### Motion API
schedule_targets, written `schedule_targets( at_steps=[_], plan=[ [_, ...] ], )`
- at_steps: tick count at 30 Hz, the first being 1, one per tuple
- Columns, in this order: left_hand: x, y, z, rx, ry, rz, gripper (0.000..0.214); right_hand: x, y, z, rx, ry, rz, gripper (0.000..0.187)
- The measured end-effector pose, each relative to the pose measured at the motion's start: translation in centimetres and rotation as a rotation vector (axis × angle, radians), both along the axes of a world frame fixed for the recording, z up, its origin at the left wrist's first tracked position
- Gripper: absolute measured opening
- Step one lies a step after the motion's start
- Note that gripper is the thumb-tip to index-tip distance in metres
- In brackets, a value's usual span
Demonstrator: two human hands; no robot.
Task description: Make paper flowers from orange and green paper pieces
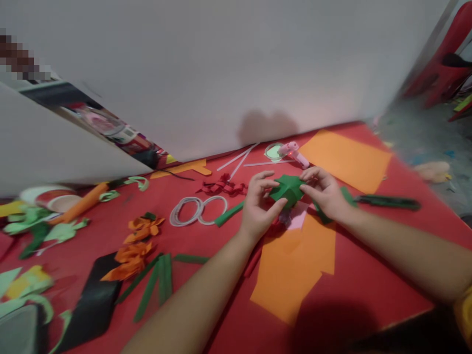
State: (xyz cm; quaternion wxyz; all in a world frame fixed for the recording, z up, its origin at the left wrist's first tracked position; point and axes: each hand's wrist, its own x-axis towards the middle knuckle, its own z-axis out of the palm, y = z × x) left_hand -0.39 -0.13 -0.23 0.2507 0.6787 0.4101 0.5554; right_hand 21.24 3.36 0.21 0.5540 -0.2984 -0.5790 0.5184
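Note:
A folded green paper piece (288, 190) is held up between both hands, above the red table. My left hand (260, 201) grips its left side, thumb below and fingers behind. On its right edge, my right hand (324, 191) pinches it between thumb and fingertips. Beneath the hands lie a pink paper scrap (298, 216) and a cut orange sheet (291, 270). A green paper strip (229, 214) lies just left of my left hand. Beside my right forearm is a dark cutter knife (389, 201).
A pink glue gun (295, 153) stands near the wall, with a large orange sheet (344, 160) to its right. Wire rings (186, 211), orange paper flowers (134, 246), green strips (158, 280), a black phone-like slab (94, 300) and a paper cup (49, 197) lie leftward.

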Motion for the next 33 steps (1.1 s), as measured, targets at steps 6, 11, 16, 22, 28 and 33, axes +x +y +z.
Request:
schedule_targets(
  at_steps=[6,11,16,22,28,33],
  plan=[
    [0.3,0.2,0.1,-0.101,-0.128,-0.061,0.034,0.1,-0.2,0.3,0.022,0.021,-0.024,0.036],
    [0.1,0.8,-0.1,-0.223,-0.238,-0.089,0.042,0.1,-0.1,0.4,0.050,0.016,-0.053,0.036],
    [0.1,0.8,-0.2,-0.297,-0.283,-0.090,0.040,-0.2,0.4,-0.5,-0.198,0.201,0.003,0.046],
    [0.1,1.0,-0.3,-0.293,-0.366,0.046,0.029,-0.2,0.4,-0.5,-0.285,0.160,0.075,0.042],
    [-0.1,1.0,-0.1,-0.308,-0.343,0.093,0.021,0.1,0.3,0.0,-0.155,0.000,-0.060,0.026],
    [0.1,0.7,0.2,-0.272,-0.320,0.091,0.019,0.2,0.0,0.1,-0.114,-0.083,-0.126,0.023]
  ],
)
